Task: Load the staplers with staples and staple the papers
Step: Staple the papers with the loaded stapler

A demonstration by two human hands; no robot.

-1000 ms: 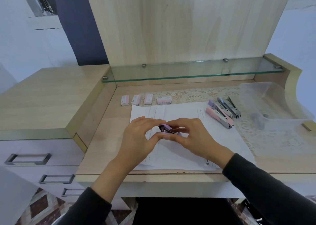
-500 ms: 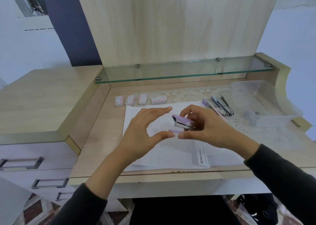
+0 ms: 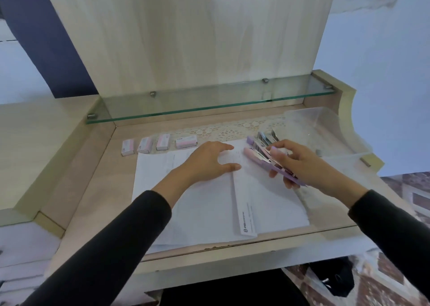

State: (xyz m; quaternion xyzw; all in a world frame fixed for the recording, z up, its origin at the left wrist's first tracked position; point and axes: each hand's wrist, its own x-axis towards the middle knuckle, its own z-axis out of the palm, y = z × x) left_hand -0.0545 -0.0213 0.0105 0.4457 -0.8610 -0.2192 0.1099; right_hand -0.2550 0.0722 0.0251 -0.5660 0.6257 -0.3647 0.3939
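Four staple boxes (image 3: 162, 142) lay in a row at the far left of the table (image 3: 93, 189), just beyond the papers (image 3: 204, 208); the papers were several overlapping white sheets spread over the middle of the table, their number not clear. Four staplers lay close together at the papers' far right corner: one pink (image 3: 250, 154), one lilac (image 3: 250, 140), one blue (image 3: 261, 135) and one grey (image 3: 274, 133), the right grip (image 3: 302, 166) partly hiding them; a fifth, the purple stapler (image 3: 285, 175), was in that grip, pinched between thumb below and curled fingers above, just beside the pink one. The left grip (image 3: 209, 162) was spread, fingers straight, palm down over the papers, holding nothing; whether it touched them could not be told. One clear tub (image 3: 325, 129) stood at the right.
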